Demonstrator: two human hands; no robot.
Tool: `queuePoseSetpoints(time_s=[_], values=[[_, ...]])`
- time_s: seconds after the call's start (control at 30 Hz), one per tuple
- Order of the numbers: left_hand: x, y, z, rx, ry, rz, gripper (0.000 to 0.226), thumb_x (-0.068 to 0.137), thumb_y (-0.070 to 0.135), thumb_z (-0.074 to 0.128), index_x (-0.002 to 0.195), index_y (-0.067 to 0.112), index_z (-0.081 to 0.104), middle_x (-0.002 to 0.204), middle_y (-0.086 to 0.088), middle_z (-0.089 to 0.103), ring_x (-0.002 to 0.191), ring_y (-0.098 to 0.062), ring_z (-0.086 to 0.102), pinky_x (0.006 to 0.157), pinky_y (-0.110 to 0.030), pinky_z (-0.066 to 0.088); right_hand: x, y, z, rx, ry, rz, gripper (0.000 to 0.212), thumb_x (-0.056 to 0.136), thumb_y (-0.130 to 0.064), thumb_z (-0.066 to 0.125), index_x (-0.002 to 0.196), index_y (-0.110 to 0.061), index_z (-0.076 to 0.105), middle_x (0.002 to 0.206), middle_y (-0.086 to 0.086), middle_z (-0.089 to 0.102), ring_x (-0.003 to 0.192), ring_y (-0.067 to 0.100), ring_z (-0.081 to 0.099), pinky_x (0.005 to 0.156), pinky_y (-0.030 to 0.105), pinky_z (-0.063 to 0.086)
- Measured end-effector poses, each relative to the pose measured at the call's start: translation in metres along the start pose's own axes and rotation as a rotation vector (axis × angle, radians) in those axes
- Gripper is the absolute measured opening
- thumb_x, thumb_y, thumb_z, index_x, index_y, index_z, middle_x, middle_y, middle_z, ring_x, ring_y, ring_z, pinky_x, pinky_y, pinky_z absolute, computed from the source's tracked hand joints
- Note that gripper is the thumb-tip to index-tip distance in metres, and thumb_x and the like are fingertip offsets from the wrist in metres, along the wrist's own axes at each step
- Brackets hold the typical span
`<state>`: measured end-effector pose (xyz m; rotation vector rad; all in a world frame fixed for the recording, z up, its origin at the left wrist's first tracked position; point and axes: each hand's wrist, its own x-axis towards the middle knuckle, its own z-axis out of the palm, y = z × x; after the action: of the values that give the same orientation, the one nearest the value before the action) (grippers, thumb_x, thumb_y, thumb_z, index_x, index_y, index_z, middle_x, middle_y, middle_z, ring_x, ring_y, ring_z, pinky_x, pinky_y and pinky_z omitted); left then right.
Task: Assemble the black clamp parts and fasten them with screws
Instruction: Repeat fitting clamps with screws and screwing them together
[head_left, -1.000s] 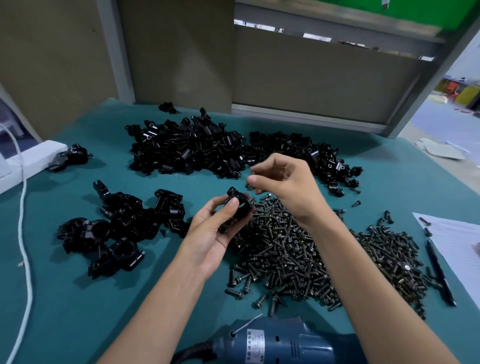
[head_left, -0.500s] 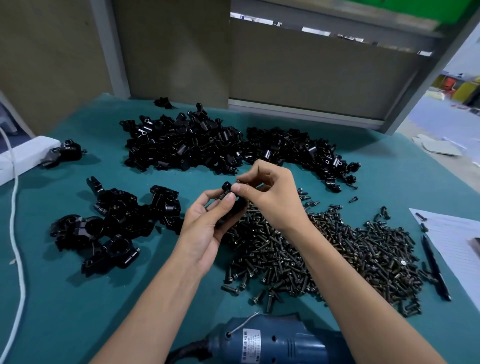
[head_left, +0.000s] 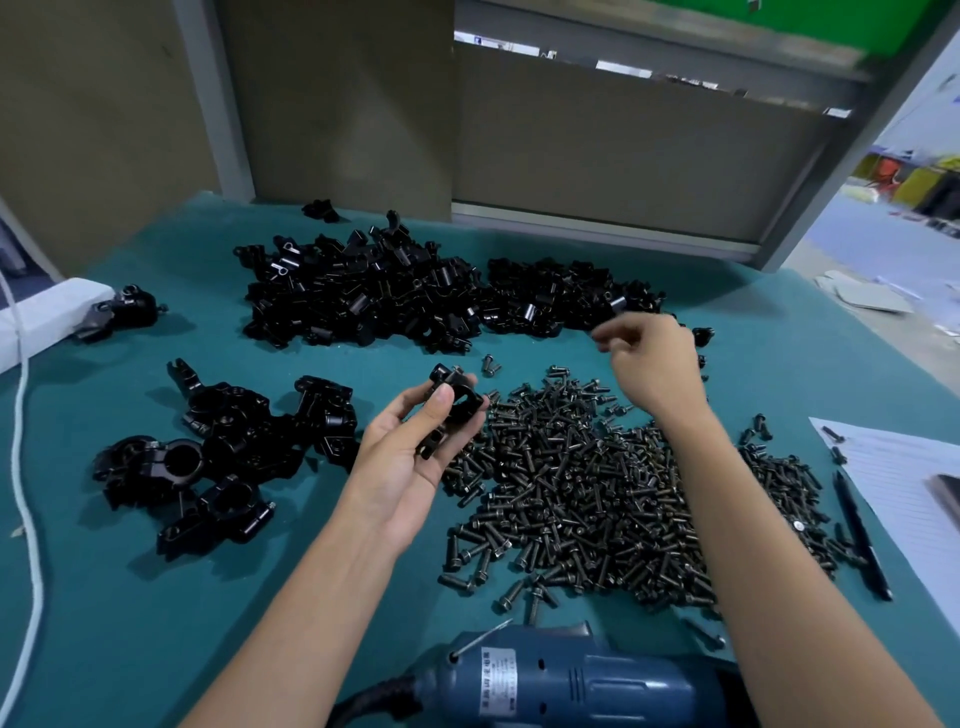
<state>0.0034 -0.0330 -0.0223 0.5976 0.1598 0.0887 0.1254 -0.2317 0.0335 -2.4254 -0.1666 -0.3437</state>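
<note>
Clamp half, black and blocky, is held above the middle of the teal tabletop, pinched by the thumb and curled fingers of the left hand. Right hand is blurred over the far-edge pile of loose black clamp pieces; fingers loosely curled, contents cannot be told. Mating piece should be seated flush, holes aligned, before anything from the heap of dark screws is started.

Left hand, right hand: bare

A black pen lies by paper on the teal table
</note>
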Motion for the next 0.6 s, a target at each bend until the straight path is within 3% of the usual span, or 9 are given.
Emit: queuePoseSetpoints(time_s=[0.1,0.2,0.27,0.47,0.6], values=[[0.0,0.0,0.0,-0.013,0.006,-0.012,0.032,0.077,0.007,0.068,0.106,0.0,0.056,0.114,-0.022,0.07,0.105,-0.037,0.069,0.08,-0.034,0.06,0.01,0.023,0.001,-0.183,-0.133,0.045,0.026,0.093,0.003,0.055,0.1,-0.011,0.076,0.103,0.008,0.073,0.078,0.015,0.063,0.072,0.027,0.052],[0.0,0.001,0.0,-0.02,0.008,-0.019,0.03,0.078,0.006,0.068,0.105,-0.001,0.057,0.114,-0.022,0.07,0.104,-0.037,0.069,0.079,-0.034,0.061,0.01,0.028,0.008,-0.23,-0.323,0.054,0.009,0.089,-0.008,0.069,0.092,-0.012,0.076,0.095,0.006,0.074,0.076,0.011,0.061,0.074,0.025,0.049],[0.0,0.002,0.0,-0.026,0.012,-0.023,0.03,0.078,0.006,0.067,0.105,-0.001,0.058,0.114,-0.022,0.07,0.104,-0.037,0.069,0.079,-0.034,0.061,0.009,0.029,0.01,-0.218,-0.359,0.064,0.004,0.089,-0.013,0.071,0.089,-0.014,0.075,0.091,0.005,0.073,0.077,0.011,0.061,0.075,0.026,0.049],[0.001,0.001,0.001,-0.024,0.019,-0.028,0.03,0.076,0.007,0.068,0.104,-0.001,0.059,0.114,-0.023,0.069,0.104,-0.038,0.069,0.077,-0.034,0.061,0.003,0.023,0.005,-0.205,-0.461,0.087,0.019,0.082,-0.015,0.079,0.069,-0.026,0.069,0.079,-0.005,0.067,0.081,0.012,0.061,0.071,0.024,0.045],[0.0,0.001,0.001,-0.011,0.018,-0.038,0.026,0.077,0.006,0.067,0.101,0.0,0.059,0.115,-0.023,0.069,0.104,-0.037,0.069,0.077,-0.033,0.061,0.002,0.025,-0.001,-0.123,-0.471,0.139,0.014,0.086,-0.007,0.072,0.079,-0.018,0.071,0.086,0.011,0.071,0.08,0.027,0.064,0.077,0.044,0.056]])
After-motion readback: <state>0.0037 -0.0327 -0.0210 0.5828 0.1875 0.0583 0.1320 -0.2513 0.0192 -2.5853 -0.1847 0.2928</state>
